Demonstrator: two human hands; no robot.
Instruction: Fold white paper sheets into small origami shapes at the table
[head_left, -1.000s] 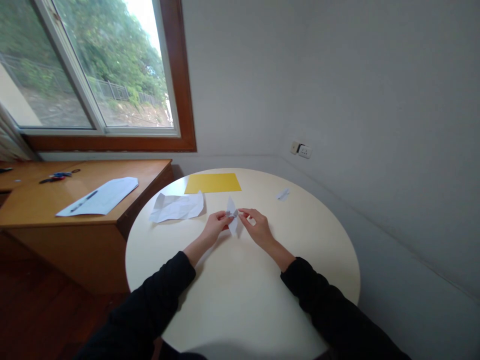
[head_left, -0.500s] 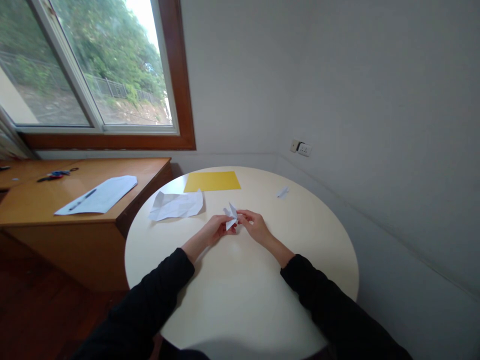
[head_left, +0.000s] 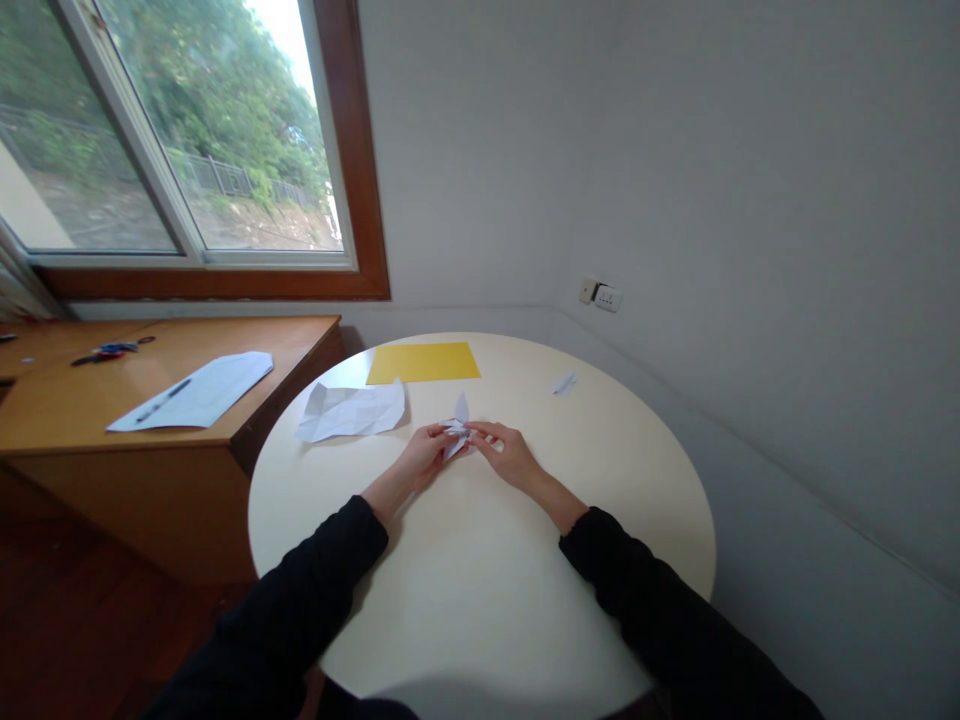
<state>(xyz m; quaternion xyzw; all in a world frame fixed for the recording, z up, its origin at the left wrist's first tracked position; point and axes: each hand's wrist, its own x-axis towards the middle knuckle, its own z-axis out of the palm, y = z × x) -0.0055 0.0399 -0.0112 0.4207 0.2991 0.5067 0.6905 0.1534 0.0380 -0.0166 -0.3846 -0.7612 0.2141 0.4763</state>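
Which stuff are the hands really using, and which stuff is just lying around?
In use:
- folded white paper piece, pinched by left hand and right hand

Just lying about:
- creased white sheet
- yellow sheet
- small paper scrap
- white paper and pen on the wooden desk

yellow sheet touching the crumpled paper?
No, the yellow sheet lies apart from the crumpled paper, with bare table between them.

No readable text, labels or numbers anywhere; sheets too small to read.
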